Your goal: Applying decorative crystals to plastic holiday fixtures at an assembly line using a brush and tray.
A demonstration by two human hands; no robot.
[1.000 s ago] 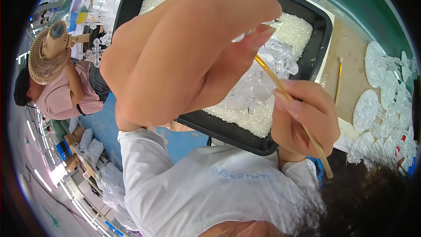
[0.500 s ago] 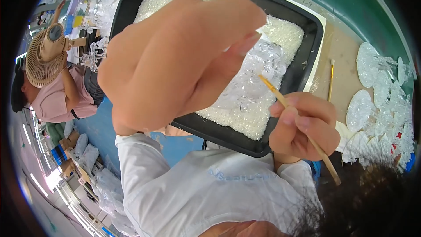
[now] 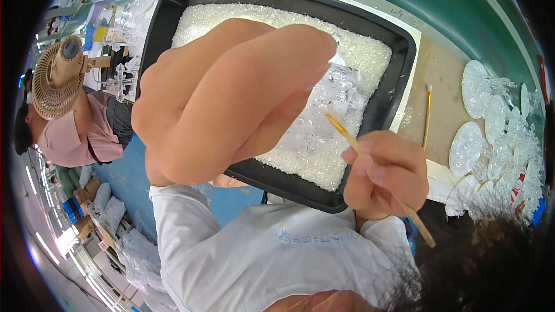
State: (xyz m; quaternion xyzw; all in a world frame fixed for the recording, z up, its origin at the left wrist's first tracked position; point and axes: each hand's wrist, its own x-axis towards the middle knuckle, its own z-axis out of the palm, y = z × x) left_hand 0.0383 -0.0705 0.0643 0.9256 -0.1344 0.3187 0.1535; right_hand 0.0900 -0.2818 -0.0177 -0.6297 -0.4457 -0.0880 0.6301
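My left hand [image 3: 225, 98] is raised close to the camera over the black tray [image 3: 404, 69], its fingers curled with thumb and forefinger pinched. What they hold, if anything, is hidden, though something clear shows just past the fingertips. Lower right, my right hand [image 3: 388, 173] grips a thin wooden paintbrush [image 3: 421, 230], bristles pointing up and left toward the tray's middle. Whitish translucent granules [image 3: 370, 52] fill the tray. A clear, lumpy piece [image 3: 341, 89] sits on them, partly covered by my left hand.
Another paintbrush [image 3: 428, 115] lies on the brown board right of the tray. Clear plastic discs and branched pieces [image 3: 497, 133] are heaped at far right, with more [image 3: 144, 8] at upper left. A person in pink [image 3: 81, 130] is beside a beige fan [image 3: 58, 75] at left.
The tray and both hands appear slightly further left and lower in view. My right hand still holds the paintbrush, and my left fingers stay pinched.
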